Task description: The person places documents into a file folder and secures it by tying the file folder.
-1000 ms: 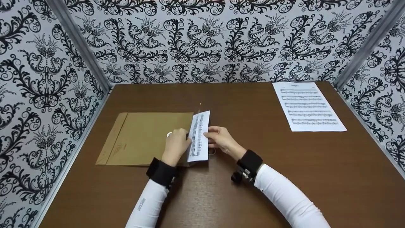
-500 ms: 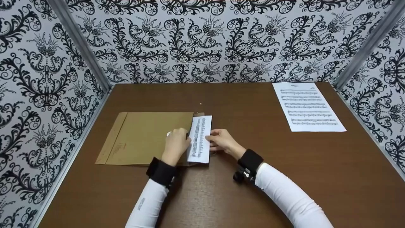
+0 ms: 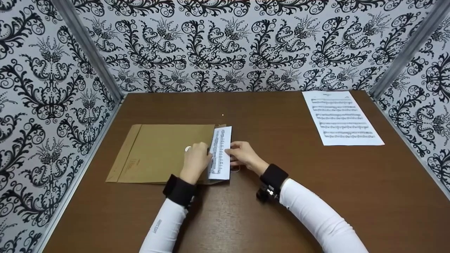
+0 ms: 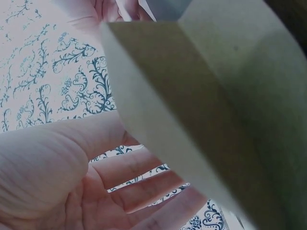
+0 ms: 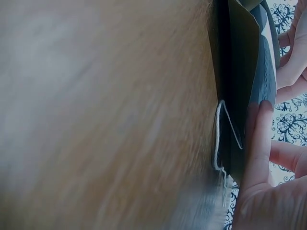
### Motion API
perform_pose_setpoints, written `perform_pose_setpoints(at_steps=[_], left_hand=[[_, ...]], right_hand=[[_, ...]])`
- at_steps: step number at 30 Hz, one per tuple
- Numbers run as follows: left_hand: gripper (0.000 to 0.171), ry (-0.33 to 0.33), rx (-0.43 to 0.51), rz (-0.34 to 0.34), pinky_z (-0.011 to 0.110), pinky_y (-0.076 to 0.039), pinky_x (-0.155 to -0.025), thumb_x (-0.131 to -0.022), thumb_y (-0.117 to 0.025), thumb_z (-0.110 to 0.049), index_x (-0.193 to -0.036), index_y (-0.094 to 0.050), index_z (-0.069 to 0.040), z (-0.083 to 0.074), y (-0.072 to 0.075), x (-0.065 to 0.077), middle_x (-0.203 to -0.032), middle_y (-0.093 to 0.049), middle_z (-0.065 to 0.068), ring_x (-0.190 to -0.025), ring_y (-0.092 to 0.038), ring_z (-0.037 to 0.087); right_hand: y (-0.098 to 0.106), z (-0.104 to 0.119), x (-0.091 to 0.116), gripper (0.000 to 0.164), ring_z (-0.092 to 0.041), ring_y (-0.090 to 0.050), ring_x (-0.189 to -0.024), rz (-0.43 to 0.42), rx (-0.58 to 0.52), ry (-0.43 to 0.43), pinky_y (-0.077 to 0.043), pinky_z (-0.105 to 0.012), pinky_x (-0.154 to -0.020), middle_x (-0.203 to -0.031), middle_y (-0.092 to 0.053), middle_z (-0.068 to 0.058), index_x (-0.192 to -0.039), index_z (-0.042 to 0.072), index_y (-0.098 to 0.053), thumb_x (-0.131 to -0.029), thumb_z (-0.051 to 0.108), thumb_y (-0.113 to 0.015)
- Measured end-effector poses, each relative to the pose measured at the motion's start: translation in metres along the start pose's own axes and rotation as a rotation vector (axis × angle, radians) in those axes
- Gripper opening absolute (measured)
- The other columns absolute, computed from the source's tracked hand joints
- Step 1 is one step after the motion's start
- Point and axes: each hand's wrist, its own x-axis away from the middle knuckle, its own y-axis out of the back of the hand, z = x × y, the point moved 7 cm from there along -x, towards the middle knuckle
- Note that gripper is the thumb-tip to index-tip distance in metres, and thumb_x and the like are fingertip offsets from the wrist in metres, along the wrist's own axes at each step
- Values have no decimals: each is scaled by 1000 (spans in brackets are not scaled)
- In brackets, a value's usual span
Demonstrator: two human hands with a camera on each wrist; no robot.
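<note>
A brown paper envelope (image 3: 161, 151) lies flat, its opening toward the right. My left hand (image 3: 196, 158) grips the edge of that opening; in the left wrist view the envelope's raised paper edge (image 4: 211, 110) stands between thumb and fingers. Out of the opening sticks a sheet of printed music (image 3: 220, 154), the rest of it hidden inside. My right hand (image 3: 245, 154) pinches the sheet's right edge, thumb on top. In the right wrist view, a fingertip presses against the sheet (image 5: 265, 76), and a thin white string (image 5: 218, 139) hangs beside the envelope's dark inner side.
Another sheet of music (image 3: 342, 119) lies flat at the back right of the brown table (image 3: 281, 112). A small white disc (image 3: 187, 149) shows on the envelope beside my left hand. Patterned walls (image 3: 225, 45) stand behind and at both sides.
The right hand and the sheet shifted slightly right and nearer, then a little back left toward the envelope. My left hand and the envelope have stayed almost still.
</note>
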Motion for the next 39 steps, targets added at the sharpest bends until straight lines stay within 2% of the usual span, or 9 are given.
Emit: perform_pose_setpoints(at_steps=[5, 14, 21, 33, 39], left_hand=[[15, 0, 4, 7, 52, -51, -72, -84, -74, -9, -74, -69, 0, -1, 0, -1, -88, -77, 23, -78, -72, 44], [12, -7, -6, 14, 53, -52, -71, -85, -73, -7, -76, -70, 0, -3, 1, -2, -87, -77, 23, -78, -73, 43], [10, 29, 0, 59, 53, -54, -74, -85, -72, -8, -81, -72, 1, 2, -3, -4, -93, -77, 23, -83, -74, 43], [11, 28, 11, 56, 54, -54, -73, -86, -72, -8, -80, -71, 1, 2, -3, -4, -91, -77, 24, -83, -73, 44], [12, 30, 6, 53, 55, -56, -73, -87, -72, -8, -79, -70, 2, 3, -1, -4, -90, -77, 24, -82, -73, 45]], right_hand=[[-3, 3, -2, 40, -9, -67, -66, -4, 12, 2, -61, -22, -61, -88, -65, -4, -135, -8, -54, -99, 6, -61], [-12, 6, -6, 37, -8, -62, -65, -13, -32, -7, -58, -19, -58, -88, -60, -1, -132, -7, -55, -98, 5, -62], [-18, 4, -7, 45, -7, -63, -67, -22, -28, -28, -59, -20, -61, -89, -59, 0, -140, -7, -51, -98, 5, -62], [-31, 2, -9, 31, -7, -66, -65, -13, -107, -6, -60, -21, -60, -83, -65, 0, -128, -7, -59, -99, 2, -60], [-35, 3, -10, 28, -6, -66, -64, -27, -85, -8, -59, -20, -60, -84, -65, -1, -125, -6, -61, -98, 3, -60]])
